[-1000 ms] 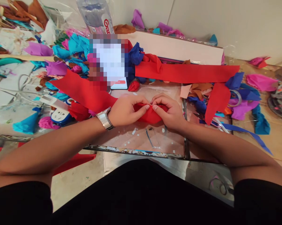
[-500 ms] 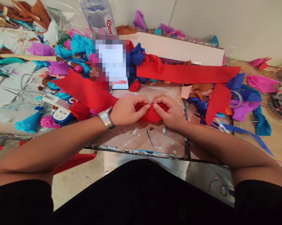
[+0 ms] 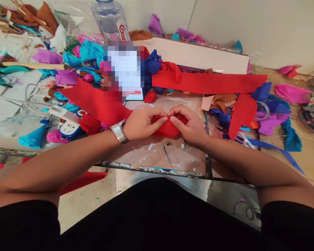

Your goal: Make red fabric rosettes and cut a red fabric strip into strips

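Observation:
My left hand (image 3: 143,122) and my right hand (image 3: 187,123) meet above the table, both pinching the upper edge of a piece of red crepe paper (image 3: 167,129). Thumbs and forefingers almost touch at its middle, while the paper bulges out below them. Behind my left wrist, which wears a metal watch (image 3: 119,132), a wide red paper strip (image 3: 94,103) lies at a slant; whether it joins the held piece is hidden. A small rolled red paper flower (image 3: 150,97) rests just beyond my hands.
A phone (image 3: 134,94), partly blurred, leans before a plastic bottle (image 3: 110,24). A long red strip (image 3: 209,83) lies across the back. Scissors (image 3: 248,142) and a blue strip (image 3: 279,148) are at right. A power strip (image 3: 69,129) and cables lie left among colored paper flowers.
Both hands keep their pinch on the red crepe paper, with only a tiny shift of the fingers. The camera view has moved slightly.

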{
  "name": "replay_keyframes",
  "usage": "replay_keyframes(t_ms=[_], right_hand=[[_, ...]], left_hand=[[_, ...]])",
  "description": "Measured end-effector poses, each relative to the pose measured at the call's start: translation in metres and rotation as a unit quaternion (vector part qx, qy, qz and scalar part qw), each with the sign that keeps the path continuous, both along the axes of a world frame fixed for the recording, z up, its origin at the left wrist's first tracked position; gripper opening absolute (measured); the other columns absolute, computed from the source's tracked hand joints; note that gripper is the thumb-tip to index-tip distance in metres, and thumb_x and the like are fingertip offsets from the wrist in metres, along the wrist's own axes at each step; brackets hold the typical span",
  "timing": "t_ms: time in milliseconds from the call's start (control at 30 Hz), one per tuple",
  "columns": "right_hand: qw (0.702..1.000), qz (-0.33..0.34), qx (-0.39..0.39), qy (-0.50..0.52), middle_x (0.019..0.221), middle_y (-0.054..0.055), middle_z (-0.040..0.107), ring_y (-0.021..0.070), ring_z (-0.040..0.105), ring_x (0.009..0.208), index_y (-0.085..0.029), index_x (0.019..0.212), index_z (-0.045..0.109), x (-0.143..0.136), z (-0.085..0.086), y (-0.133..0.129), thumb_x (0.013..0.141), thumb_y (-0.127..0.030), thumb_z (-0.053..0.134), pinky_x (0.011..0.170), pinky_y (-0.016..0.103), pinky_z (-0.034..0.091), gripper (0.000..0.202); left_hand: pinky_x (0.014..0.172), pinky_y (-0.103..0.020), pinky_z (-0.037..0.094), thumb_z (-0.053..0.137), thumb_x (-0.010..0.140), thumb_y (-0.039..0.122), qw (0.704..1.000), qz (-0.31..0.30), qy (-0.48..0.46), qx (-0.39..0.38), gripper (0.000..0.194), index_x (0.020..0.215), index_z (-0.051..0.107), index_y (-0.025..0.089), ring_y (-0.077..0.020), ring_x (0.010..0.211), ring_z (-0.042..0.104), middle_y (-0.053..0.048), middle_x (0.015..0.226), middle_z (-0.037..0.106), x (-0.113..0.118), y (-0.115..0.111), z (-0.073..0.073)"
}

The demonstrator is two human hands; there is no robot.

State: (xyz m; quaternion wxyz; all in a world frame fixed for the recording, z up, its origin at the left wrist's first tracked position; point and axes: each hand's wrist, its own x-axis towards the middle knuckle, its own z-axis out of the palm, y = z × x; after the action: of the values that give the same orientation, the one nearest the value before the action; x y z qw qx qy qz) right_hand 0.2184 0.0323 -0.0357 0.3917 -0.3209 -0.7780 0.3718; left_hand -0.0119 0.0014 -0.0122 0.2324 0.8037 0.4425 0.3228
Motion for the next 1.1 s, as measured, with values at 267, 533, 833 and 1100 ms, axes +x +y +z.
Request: replay_keyframes(t_ms=[267,533,833,1100], right_hand=[[0.999,-0.029,0.032,-0.010,0.096,0.004,0.080,0.0235,0.072,0.093,-0.026,0.096,0.075,0.0013,0.0007,-0.0003,0.099,-0.035,0.074,0.091,0.043,0.056,0.009],[0.999,-0.029,0.025,-0.011,0.093,0.003,0.080,0.0223,0.072,0.088,-0.025,0.092,0.076,0.0013,0.0012,0.0000,0.095,-0.033,0.076,0.086,0.041,0.057,0.009],[1.000,-0.017,-0.003,-0.011,0.096,0.003,0.082,0.0218,0.073,0.088,-0.025,0.095,0.075,0.0013,0.0028,-0.0005,0.094,-0.036,0.077,0.085,0.039,0.060,0.011],[1.000,-0.013,-0.007,0.012,0.097,0.003,0.082,0.0215,0.075,0.089,-0.025,0.097,0.077,0.0010,-0.0016,-0.0010,0.094,-0.033,0.077,0.085,0.039,0.061,0.009]], left_hand=[[0.075,-0.031,0.051,0.062,0.101,0.037,1.000,0.004,-0.015,-0.026,0.028,0.098,0.083,0.019,-0.0180,0.079,0.074,-0.004,0.090,0.084,0.0004,0.0000,0.0015],[0.073,-0.031,0.051,0.061,0.101,0.037,0.999,0.004,-0.016,-0.032,0.030,0.097,0.084,0.018,-0.0175,0.077,0.073,-0.004,0.088,0.083,-0.0004,0.0005,0.0025],[0.069,-0.031,0.050,0.060,0.100,0.039,0.999,0.013,-0.017,-0.037,0.033,0.089,0.081,0.017,-0.0176,0.073,0.071,-0.005,0.082,0.081,-0.0011,0.0004,0.0028],[0.068,-0.031,0.048,0.059,0.094,0.032,0.999,-0.001,0.006,-0.042,0.027,0.086,0.080,0.017,-0.0168,0.069,0.068,-0.004,0.077,0.079,-0.0012,-0.0005,0.0044]])
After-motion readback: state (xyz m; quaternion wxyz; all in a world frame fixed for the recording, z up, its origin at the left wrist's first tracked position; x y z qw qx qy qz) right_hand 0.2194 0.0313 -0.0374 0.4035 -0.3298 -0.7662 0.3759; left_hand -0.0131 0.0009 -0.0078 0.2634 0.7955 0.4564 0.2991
